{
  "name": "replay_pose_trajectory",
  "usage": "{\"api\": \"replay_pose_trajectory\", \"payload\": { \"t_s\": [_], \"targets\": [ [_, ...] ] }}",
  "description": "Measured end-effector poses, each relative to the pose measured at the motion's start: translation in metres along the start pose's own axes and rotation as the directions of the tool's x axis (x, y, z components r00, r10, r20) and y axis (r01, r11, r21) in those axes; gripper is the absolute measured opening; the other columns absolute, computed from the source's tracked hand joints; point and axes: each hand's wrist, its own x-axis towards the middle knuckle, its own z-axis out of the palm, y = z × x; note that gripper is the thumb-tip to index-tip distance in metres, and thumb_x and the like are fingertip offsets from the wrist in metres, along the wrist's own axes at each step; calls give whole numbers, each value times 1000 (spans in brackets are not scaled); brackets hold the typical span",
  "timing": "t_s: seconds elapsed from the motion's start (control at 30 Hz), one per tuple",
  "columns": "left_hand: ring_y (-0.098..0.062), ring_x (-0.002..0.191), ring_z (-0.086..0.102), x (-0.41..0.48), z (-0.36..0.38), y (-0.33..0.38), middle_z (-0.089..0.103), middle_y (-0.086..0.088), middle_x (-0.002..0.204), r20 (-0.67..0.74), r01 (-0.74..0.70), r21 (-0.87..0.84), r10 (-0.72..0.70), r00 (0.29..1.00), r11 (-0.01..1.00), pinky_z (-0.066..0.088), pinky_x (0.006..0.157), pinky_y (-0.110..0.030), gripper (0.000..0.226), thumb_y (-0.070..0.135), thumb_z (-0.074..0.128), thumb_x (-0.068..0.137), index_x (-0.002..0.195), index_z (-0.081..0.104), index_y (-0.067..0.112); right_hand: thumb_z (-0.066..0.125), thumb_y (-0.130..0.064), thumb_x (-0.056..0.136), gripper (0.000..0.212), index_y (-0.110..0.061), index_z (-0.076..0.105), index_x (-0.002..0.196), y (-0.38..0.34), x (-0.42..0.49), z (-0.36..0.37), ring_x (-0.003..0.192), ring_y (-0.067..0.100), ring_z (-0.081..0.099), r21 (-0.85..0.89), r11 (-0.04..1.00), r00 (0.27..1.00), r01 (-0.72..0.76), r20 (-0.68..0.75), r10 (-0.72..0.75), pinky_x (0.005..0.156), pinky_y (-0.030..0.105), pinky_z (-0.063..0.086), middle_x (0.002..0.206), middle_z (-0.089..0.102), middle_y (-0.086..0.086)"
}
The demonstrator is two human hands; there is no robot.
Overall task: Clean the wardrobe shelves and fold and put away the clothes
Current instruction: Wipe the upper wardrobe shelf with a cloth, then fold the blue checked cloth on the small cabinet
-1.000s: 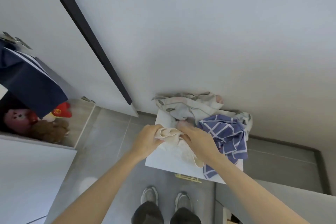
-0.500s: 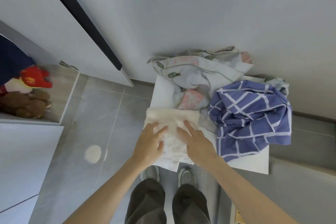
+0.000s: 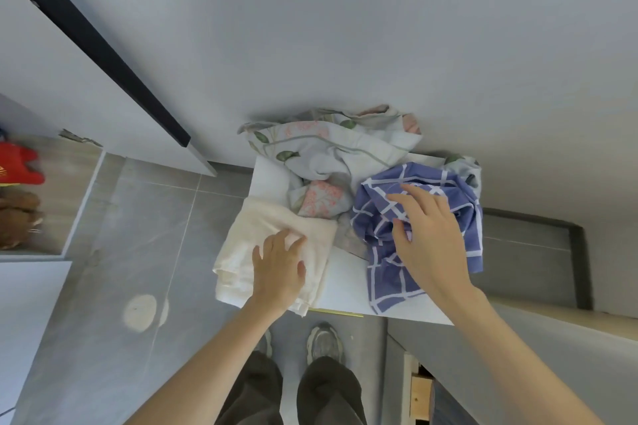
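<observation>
A folded cream cloth (image 3: 262, 235) lies on the left part of a small white stand (image 3: 345, 283), hanging slightly over its front edge. My left hand (image 3: 279, 269) rests flat on it with straight fingers. To the right sits a crumpled blue cloth with white checks (image 3: 379, 272). My right hand (image 3: 424, 235) lies on top of it, fingers spread and slightly bent, the thumb pressing into a fold. Behind both, against the wall, lies a crumpled pale floral cloth (image 3: 324, 152).
An open wardrobe compartment at the far left holds a red plush toy (image 3: 17, 162) and a brown plush toy (image 3: 17, 217). A white wardrobe door with a black edge (image 3: 93, 45) stands open. My shoes (image 3: 324, 342) stand on the grey tiled floor.
My right hand left the cream cloth and moved right onto the blue checked cloth. My left hand stayed on the cream cloth. The view tilted further down.
</observation>
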Motion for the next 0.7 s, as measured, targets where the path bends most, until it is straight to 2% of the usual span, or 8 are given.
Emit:
{"api": "replay_pose_trajectory", "payload": {
  "t_s": [0.13, 0.2, 0.27, 0.3, 0.4, 0.53, 0.63, 0.7],
  "targets": [
    [-24, 141, 19, 7, 6, 11, 19, 1, 154, 87, 77, -26, -74, 993, 997, 29, 110, -50, 54, 32, 49, 94, 145, 32, 36, 71, -20, 85, 59, -26, 47, 139, 30, 9, -11, 113, 35, 53, -84, 993, 979, -78, 181, 92, 82, 44, 48, 147, 42, 7],
    [-25, 142, 18, 9, 7, 12, 17, -2, 155, 101, 92, -12, -90, 991, 996, 28, 110, -53, 54, 29, 48, 94, 146, 31, 35, 67, -30, 88, 71, -38, 28, 147, 42, 16, -7, 104, 30, 58, -83, 983, 924, -162, 337, 180, 71, 38, 48, 153, 30, 4],
    [-26, 143, 15, 11, 7, 14, 15, -4, 155, 112, 110, -12, -108, 988, 994, 27, 110, -55, 54, 26, 47, 95, 146, 31, 35, 63, -36, 90, 71, -40, 22, 148, 50, 21, 1, 97, 28, 61, -98, 970, 868, -224, 431, 244, 64, 33, 45, 147, 36, 4],
    [-26, 144, 14, 13, 7, 14, 14, -4, 156, 124, 118, -17, -115, 986, 993, 26, 110, -56, 53, 26, 46, 95, 146, 31, 34, 61, -37, 92, 63, -37, 29, 146, 53, 22, 7, 100, 29, 60, -113, 966, 860, -235, 439, 260, 67, 35, 45, 141, 41, 5],
    [-26, 146, 10, 16, 2, 15, 9, -4, 158, 210, 121, -47, -108, 972, 992, 23, 112, -56, 55, 28, 44, 97, 149, 26, 33, 53, -30, 96, 29, -21, 58, 123, 53, 24, 14, 103, 33, 58, -75, 965, 904, -253, 336, 263, 70, 37, 43, 123, 55, 8],
    [-25, 148, 13, 19, -14, 9, 16, -4, 160, 303, 133, -219, -62, 951, 967, 20, 116, -52, 54, 31, 41, 99, 151, 25, 27, 50, -24, 98, 22, -18, 67, 111, 47, 21, -2, 92, 30, 60, 70, 957, 954, -282, 128, 272, 67, 37, 47, 109, 61, 7],
    [-20, 143, 27, 13, -38, 15, 30, -2, 156, 198, 67, -358, 6, 980, 931, 26, 116, -44, 57, 30, 48, 97, 151, 27, 25, 48, -27, 100, 23, -19, 67, 110, 36, 16, -25, 79, 17, 52, 172, 955, 971, -240, 45, 236, 59, 30, 37, 95, 58, 2],
    [-18, 141, 32, 7, -60, 30, 33, 1, 154, 105, -42, -421, 95, 990, 906, 31, 113, -36, 61, 27, 52, 96, 151, 26, 25, 47, -29, 101, 20, -20, 66, 99, 24, 13, -48, 70, 15, 47, 228, 949, 975, -220, 8, 224, 53, 26, 32, 79, 53, -3]
  ]
}}
